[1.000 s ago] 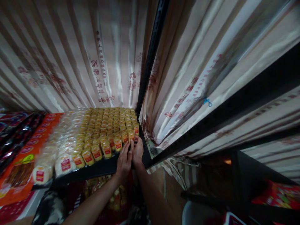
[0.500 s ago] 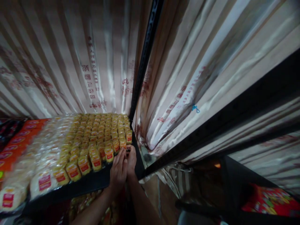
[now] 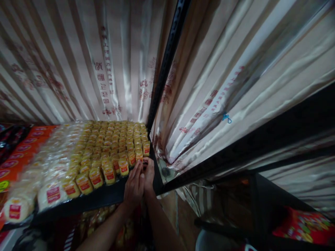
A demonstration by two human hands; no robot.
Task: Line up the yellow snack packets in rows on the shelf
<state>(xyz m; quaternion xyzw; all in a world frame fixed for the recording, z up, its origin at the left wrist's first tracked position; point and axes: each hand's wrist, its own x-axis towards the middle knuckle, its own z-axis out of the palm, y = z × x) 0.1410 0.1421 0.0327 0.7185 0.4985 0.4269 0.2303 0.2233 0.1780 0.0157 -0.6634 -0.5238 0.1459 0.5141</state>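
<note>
Rows of small yellow snack packets (image 3: pixel 110 143) with red labels stand close together on a dark shelf (image 3: pixel 104 197). Near the right end of their front edge, my left hand (image 3: pixel 134 183) has its fingers stretched forward, tips against the base of a front packet (image 3: pixel 139 155). Close beside it, my right hand (image 3: pixel 149 174) has bent fingers that reach left toward the same packet. Their tips are partly hidden, and whether they pinch anything is unclear. One more front packet (image 3: pixel 146 148) stands at the row's far right corner, just beyond my fingers.
Left of the yellow packets lie clear-wrapped round white packs (image 3: pixel 53 195) and orange packages (image 3: pixel 24 148). A black upright post (image 3: pixel 167 59) rises at the shelf corner before printed pale curtains (image 3: pixel 117 62). A black beam (image 3: pixel 235 139) crosses on the right, above a red bag (image 3: pixel 303 225).
The view has shifted slightly, so the scene sits a little farther right and higher. Both hands stay at the same front packet with almost the same finger pose.
</note>
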